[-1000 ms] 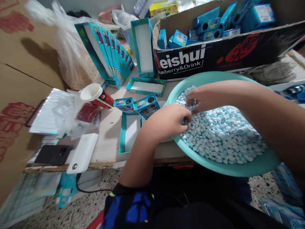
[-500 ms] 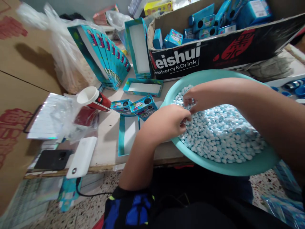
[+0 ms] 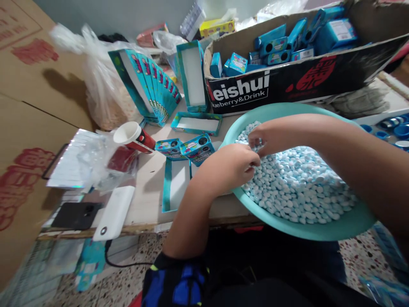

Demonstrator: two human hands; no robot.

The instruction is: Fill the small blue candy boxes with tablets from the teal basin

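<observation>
Two bare hands in the head view, both at the basin's point(image 3: 287, 234) left part: left hand point(image 3: 239, 161) reaching over the turquoise rim, right hand point(image 3: 268, 134) stretched across from the other side. Small pale blue-and-white pieces point(image 3: 300, 183) heaped loose inside, right by the fingertips. Fingers curled inward, the two hands close together — cannot tell whether pressed shut or pinching a piece, with the tips largely hidden. Work low and well inside the rim, to let any slipped piece drop back into the heap. Use a light fingertip touch on pieces this small and probably apt to roll. Mind the left forearm — partly in front of an open tray point(image 3: 168, 192) in this view, with two small blue boxes point(image 3: 198, 149) near the far end.
</observation>
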